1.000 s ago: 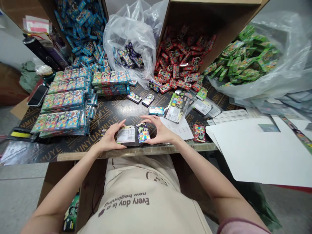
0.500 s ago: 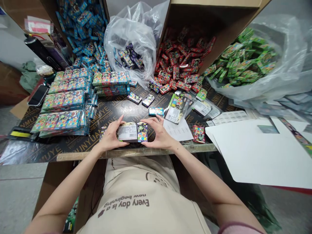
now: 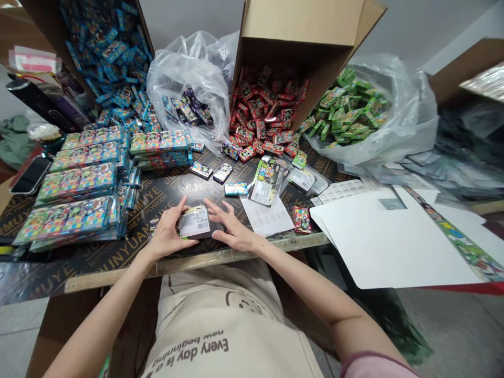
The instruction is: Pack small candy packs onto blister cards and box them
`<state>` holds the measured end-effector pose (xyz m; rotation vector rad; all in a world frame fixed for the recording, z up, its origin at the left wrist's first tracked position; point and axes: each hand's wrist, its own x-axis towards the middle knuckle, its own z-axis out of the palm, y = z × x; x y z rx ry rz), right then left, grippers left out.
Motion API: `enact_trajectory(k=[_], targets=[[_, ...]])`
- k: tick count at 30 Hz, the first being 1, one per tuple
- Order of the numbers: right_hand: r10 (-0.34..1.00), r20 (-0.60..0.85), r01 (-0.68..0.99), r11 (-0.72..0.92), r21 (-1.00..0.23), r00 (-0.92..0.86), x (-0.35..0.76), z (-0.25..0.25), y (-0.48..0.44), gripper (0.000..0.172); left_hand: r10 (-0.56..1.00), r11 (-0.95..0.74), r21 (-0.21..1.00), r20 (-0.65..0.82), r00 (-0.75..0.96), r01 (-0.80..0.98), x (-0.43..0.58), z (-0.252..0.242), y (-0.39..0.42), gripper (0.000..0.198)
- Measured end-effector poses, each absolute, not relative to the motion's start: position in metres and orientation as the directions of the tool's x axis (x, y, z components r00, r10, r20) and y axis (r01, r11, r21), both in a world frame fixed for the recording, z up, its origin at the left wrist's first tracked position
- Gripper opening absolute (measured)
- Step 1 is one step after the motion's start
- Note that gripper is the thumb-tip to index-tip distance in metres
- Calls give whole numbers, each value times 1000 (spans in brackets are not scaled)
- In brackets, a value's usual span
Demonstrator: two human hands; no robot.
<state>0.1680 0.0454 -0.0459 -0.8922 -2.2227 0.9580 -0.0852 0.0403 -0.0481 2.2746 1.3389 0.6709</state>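
Observation:
My left hand (image 3: 167,233) grips a flat clear packet (image 3: 196,222) with a white barcode label, resting near the front edge of the dark plywood board (image 3: 173,181). Its fingers curl round the packet's left side. My right hand (image 3: 230,226) hovers at the packet's right side with fingers spread, touching or nearly touching it. Small loose boxes lie just beyond: a blue box (image 3: 236,188) and two dark ones (image 3: 212,170). A green printed sleeve (image 3: 266,178) lies to the right of them.
Stacks of filled packets (image 3: 76,181) stand at the left. Behind are blue boxes (image 3: 114,68), a plastic bag of purple boxes (image 3: 189,107), a carton of red boxes (image 3: 263,110), a bag of green boxes (image 3: 346,107). White sheets (image 3: 378,241) at right; a phone (image 3: 31,174) far left.
The small colourful box at the packet's right end is no longer visible. My right hand has let go and opened its fingers. The camera view has tilted up and shifted right.

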Motion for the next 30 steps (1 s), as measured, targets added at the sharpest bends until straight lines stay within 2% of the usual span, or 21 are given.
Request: enact_trajectory(k=[2,3,5,7,9,11,14,17,19,21,22,24,25,27,28,30], targets=[[801,252,418,518,-747,-543,176,-47,76,62,893,-439,552,180,413,709,-85,-53,44,118],[855,284,509,493,-706,-434,183,-48,97,56,895,-435,526,167,413,730,-86,-57,46,116],[932,333,738,325,-592,-143,202,-52,144,48,893,-439,455,122,434,775,-90,-66,51,110],[961,276,886,118,-449,11,222,-58,189,50,888,-445,391,80,452,806,-95,-76,54,101],[976,216,962,85,-261,-28,238,-63,222,53,886,-451,363,71,458,816,-98,-83,55,94],[977,176,980,142,-138,-117,246,-67,241,49,886,-453,357,80,456,817,-99,-87,55,91],[968,161,972,212,-101,-194,252,-65,251,37,889,-443,367,63,453,818,-99,-86,54,90],[961,155,966,243,-85,-228,258,-51,248,35,901,-421,403,83,425,813,-98,-75,53,88],[954,249,963,211,-167,-166,259,-37,237,38,925,-374,493,145,351,785,-94,-64,52,82],[933,356,880,208,-427,-48,252,-23,215,40,961,-277,667,175,216,692,-84,-50,51,71],[933,360,768,240,-594,-13,245,-19,200,40,979,-202,771,145,143,604,-76,-44,51,65],[961,258,462,275,-843,-101,224,-13,166,38,998,6,936,-28,57,351,-57,-33,50,55],[964,187,342,243,-908,-190,212,-13,148,37,988,125,969,-142,66,214,-47,-29,50,52],[931,77,228,167,-959,-358,191,-16,115,35,939,315,949,-313,145,10,-28,-26,48,47],[913,54,217,154,-964,-405,183,-18,102,36,917,372,926,-357,179,-59,-21,-26,46,45],[904,100,237,214,-948,-415,173,-24,82,41,898,424,892,-391,203,-156,-13,-27,43,41]])
